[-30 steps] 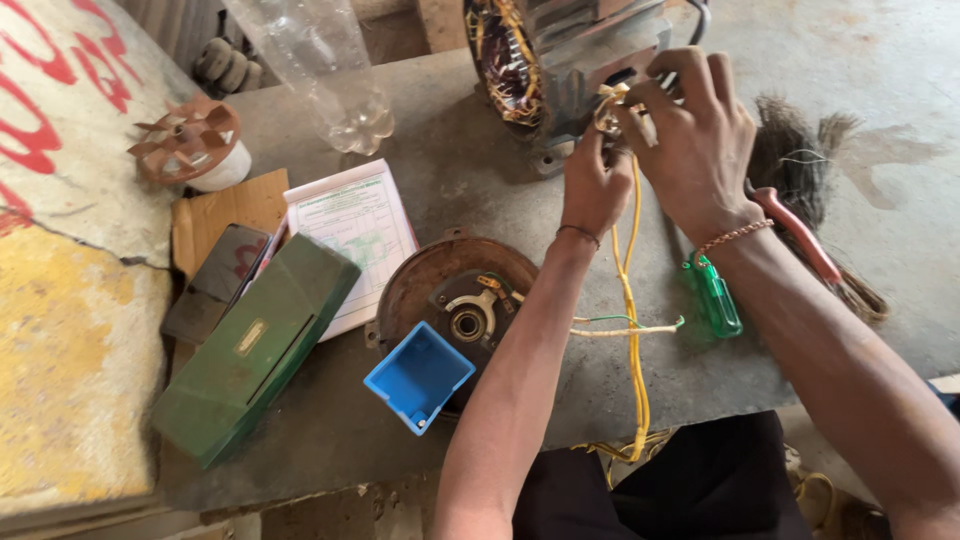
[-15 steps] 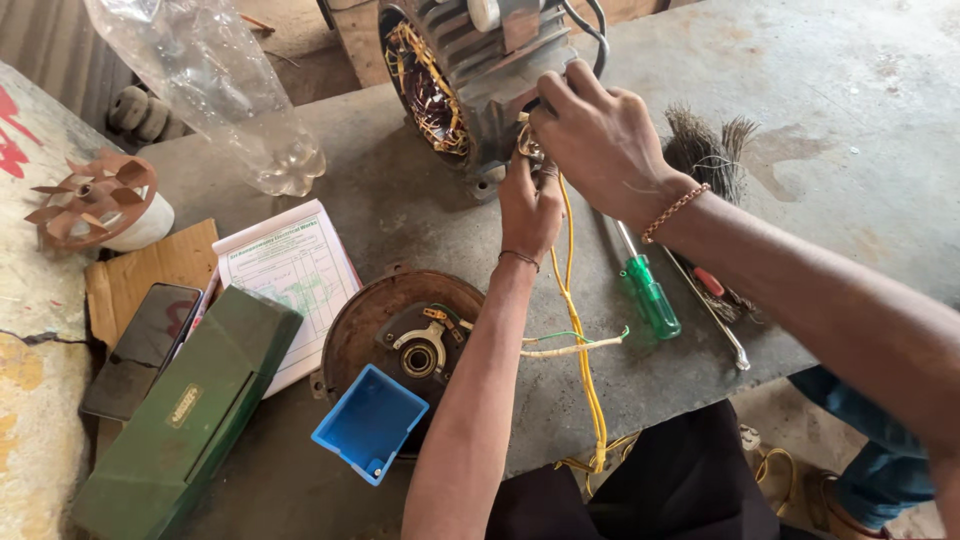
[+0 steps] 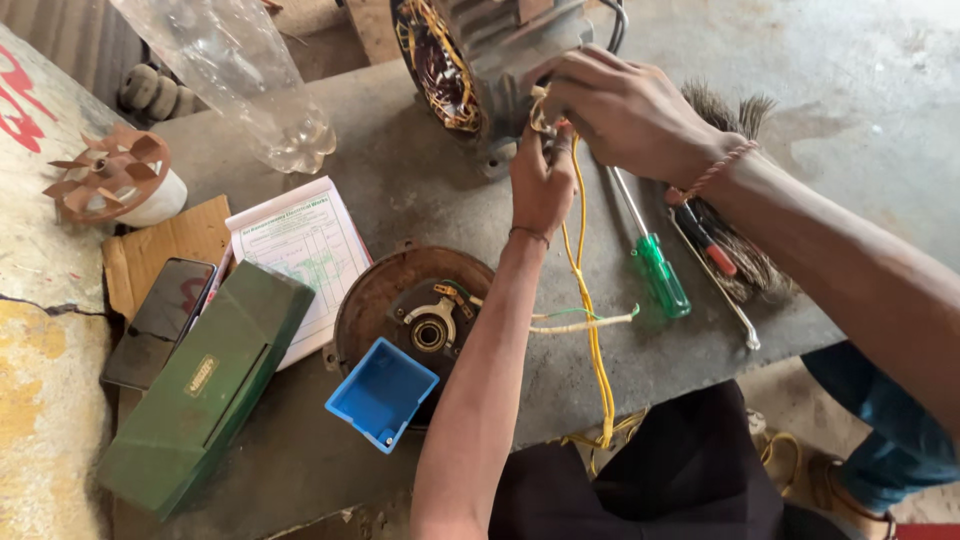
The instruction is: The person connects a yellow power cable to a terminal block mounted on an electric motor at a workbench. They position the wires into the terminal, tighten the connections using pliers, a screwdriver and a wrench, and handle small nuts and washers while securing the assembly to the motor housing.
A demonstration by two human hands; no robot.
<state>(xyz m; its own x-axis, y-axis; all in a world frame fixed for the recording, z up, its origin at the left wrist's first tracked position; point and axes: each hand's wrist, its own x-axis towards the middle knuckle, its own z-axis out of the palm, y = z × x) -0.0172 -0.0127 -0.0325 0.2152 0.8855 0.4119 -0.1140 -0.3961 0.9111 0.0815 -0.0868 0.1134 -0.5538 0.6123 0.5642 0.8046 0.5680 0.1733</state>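
Hands meet at upper centre of frame: left hand (image 3: 541, 178) and right hand (image 3: 622, 112) both pinch yellow wire (image 3: 583, 262) at motor (image 3: 480, 55). Keep wire taut, grip close to the terminal.

I see a gray table (image 3: 420, 200) with a motor (image 3: 480, 60), green screwdriver (image 3: 655, 270), blue box (image 3: 382, 393), green case (image 3: 205, 385) and paper (image 3: 300, 250) on it

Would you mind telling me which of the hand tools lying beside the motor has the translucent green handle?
It is the screwdriver nearest the yellow wires, its shaft pointing up toward the right hand. The tool farther right has a red and black handle instead.
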